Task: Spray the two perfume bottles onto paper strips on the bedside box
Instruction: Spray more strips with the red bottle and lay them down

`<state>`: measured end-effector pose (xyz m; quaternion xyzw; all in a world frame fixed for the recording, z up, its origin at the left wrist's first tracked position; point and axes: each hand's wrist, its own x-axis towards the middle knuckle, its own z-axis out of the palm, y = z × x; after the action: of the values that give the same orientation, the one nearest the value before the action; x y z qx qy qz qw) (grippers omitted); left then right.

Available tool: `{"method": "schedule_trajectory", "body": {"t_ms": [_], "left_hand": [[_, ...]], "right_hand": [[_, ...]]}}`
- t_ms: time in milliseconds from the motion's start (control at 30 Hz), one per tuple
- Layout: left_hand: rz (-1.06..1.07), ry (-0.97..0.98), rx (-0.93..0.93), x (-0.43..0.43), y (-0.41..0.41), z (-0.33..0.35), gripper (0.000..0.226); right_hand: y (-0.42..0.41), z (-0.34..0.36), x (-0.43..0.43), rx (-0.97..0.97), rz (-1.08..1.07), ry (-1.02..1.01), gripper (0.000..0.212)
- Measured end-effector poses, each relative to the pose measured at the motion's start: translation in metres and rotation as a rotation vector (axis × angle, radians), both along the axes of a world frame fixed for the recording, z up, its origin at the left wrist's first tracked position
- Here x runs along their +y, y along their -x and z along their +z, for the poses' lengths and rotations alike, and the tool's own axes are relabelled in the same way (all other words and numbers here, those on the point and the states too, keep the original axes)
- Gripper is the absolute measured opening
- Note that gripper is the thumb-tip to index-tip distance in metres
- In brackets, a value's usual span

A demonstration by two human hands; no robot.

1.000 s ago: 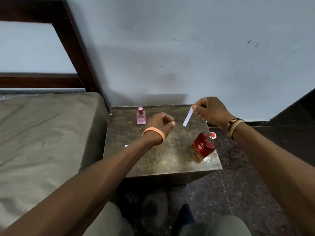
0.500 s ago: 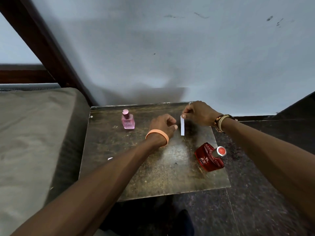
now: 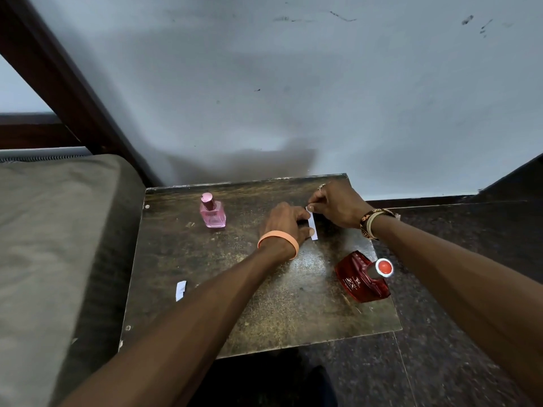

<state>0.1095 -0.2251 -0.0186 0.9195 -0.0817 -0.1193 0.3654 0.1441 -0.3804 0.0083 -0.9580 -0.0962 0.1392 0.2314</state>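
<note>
A small pink perfume bottle (image 3: pixel 212 212) stands upright at the back left of the bedside box (image 3: pixel 235 304). A larger red perfume bottle (image 3: pixel 360 279) with a silver and red cap stands near the box's right edge. Both hands hold one white paper strip (image 3: pixel 312 223) low over the box's back middle. My right hand (image 3: pixel 338 202) pinches its far end; my left hand (image 3: pixel 286 223), with an orange wristband, pinches its near end. A second white strip (image 3: pixel 180 290) lies flat on the box's left side.
A bed with an olive mattress (image 3: pixel 53 245) borders the box on the left, with a dark wooden headboard post (image 3: pixel 67 92) behind it. A grey wall rises directly behind the box. Dark speckled floor (image 3: pixel 440 362) lies to the right and front.
My right hand has lowered the paper strip toward the box top and my left hand has moved in and taken its near end. The view has tilted down and closer.
</note>
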Motion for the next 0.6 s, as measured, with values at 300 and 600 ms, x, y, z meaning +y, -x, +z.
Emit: {"method": "schedule_trajectory", "body": {"t_ms": [300,600], "left_hand": [[0.031,-0.020,-0.068,0.000,0.003,-0.006,0.025],[0.019,-0.027,-0.099,0.003,0.004,-0.011,0.026]], "right_hand": [[0.005,-0.010,-0.001,-0.084,-0.028,0.000,0.010],[0.011,-0.010,0.001,-0.138,-0.051,0.029,0.024]]}}
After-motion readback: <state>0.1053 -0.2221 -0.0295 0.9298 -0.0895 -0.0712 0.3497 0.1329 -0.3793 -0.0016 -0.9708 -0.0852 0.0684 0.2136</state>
